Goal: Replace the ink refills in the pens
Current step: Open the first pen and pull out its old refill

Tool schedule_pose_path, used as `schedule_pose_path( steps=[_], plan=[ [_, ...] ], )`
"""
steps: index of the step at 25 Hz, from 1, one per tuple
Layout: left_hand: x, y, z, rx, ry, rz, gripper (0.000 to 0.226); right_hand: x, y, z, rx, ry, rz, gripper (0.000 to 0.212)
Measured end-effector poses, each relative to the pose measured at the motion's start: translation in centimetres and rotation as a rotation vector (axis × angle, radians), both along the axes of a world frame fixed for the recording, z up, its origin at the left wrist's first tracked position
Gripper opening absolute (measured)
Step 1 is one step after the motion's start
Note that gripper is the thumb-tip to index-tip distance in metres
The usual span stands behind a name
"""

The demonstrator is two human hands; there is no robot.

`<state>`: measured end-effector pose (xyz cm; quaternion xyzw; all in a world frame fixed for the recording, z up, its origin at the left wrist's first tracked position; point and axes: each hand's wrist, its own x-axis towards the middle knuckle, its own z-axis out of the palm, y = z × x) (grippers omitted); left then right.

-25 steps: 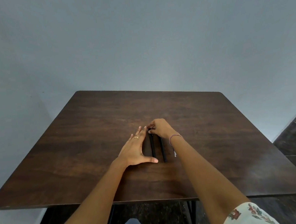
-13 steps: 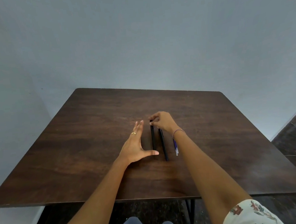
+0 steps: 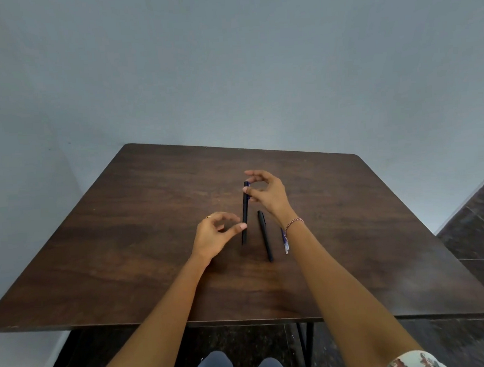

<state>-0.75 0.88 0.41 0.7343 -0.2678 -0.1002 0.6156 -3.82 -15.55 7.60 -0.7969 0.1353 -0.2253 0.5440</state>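
Your right hand (image 3: 269, 195) pinched the far end of the black pen (image 3: 245, 211), its length pointing away from you over the worktop (image 3: 125, 248). Your left hand (image 3: 213, 237), fingers loosely curled and empty, was just beside its near half.

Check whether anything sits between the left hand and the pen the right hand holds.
Nothing visible does. The left hand has its thumb tip right beside the held pen, which the right hand pinches near its top. The second pen and the refills lie on the table beyond it, to the right.
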Motion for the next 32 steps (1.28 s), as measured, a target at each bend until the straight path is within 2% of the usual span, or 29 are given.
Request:
schedule_pose_path(
  steps=[2,5,8,11,14,17,22,28,32],
  plan=[
    [-0.2,0.0,0.1,-0.067,0.119,0.022,0.022,-0.1,0.6,-0.3,0.010,-0.030,0.011,0.037],
    [-0.8,0.0,0.3,-0.103,0.232,0.041,0.016,-0.5,1.5,-0.3,0.053,-0.046,0.036,0.037],
    [-1.4,-0.1,0.4,-0.122,0.277,0.061,0.014,-1.2,2.1,-0.5,0.228,-0.063,0.041,0.033],
    [-1.9,0.0,0.3,-0.126,0.247,0.070,0.015,-2.9,3.6,-2.6,0.434,-0.004,0.027,0.036],
    [-2.0,0.1,0.3,-0.149,0.183,0.052,0.013,-4.3,5.3,-5.3,0.459,0.056,0.071,0.032],
    [-1.8,0.3,0.3,-0.152,0.143,0.042,0.011,-4.4,6.2,-6.2,0.498,0.021,0.090,0.022],
    [-1.8,0.0,0.1,-0.122,0.133,0.061,0.018,-4.6,6.6,-7.5,0.590,-0.089,0.048,0.021],
    [-1.0,0.2,-0.4,-0.329,0.222,0.095,0.017,-4.6,6.6,-8.1,0.504,-0.152,0.090,0.023],
    [-0.3,0.6,-0.4,-0.479,0.348,0.049,0.018,-4.7,7.1,-8.4,0.328,-0.066,0.171,0.021]
  ],
)
